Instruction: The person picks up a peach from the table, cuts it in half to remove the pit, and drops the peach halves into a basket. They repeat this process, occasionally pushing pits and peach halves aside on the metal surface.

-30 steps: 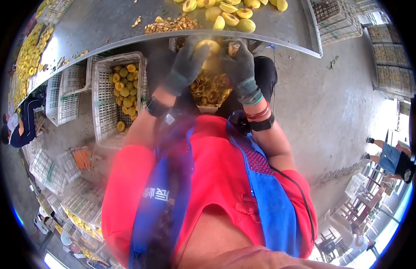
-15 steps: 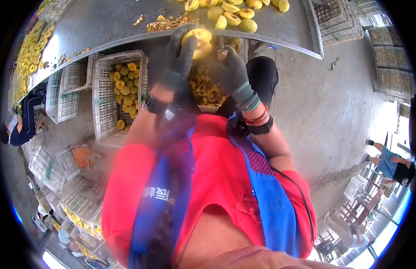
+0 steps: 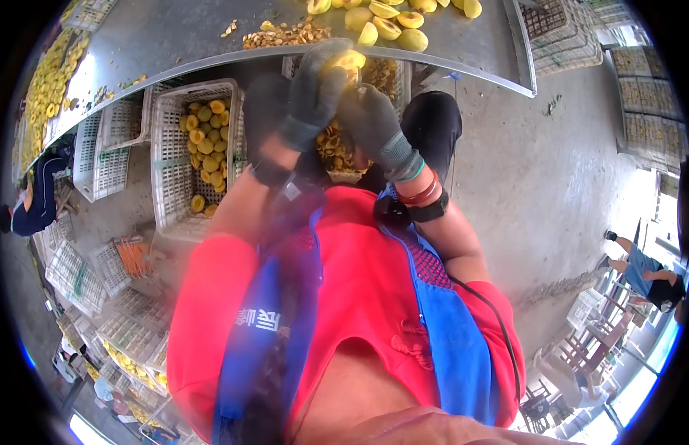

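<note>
My left hand (image 3: 315, 93), in a dark grey glove, is closed around a halved yellow peach (image 3: 349, 59) just below the table's front edge. My right hand (image 3: 372, 119), gloved too, has curled fingers right against the peach. Whatever the right hand grips is hidden by its fingers. Under the hands, between the knees, is a crate holding yellow-brown scraps (image 3: 335, 152). On the metal table (image 3: 188, 44) in front lie brown pits (image 3: 289, 34) and several cut peach halves (image 3: 386, 28).
A white crate (image 3: 160, 159) of peaches stands to the left, with other crates (image 3: 99, 159) beyond it. Stacked crates (image 3: 645, 104) are at the far right. A person (image 3: 40, 196) is at far left, another person (image 3: 648, 274) at far right.
My right hand has moved left and come up against the peach. The left hand has turned and shifted slightly right, covering more of the peach.
</note>
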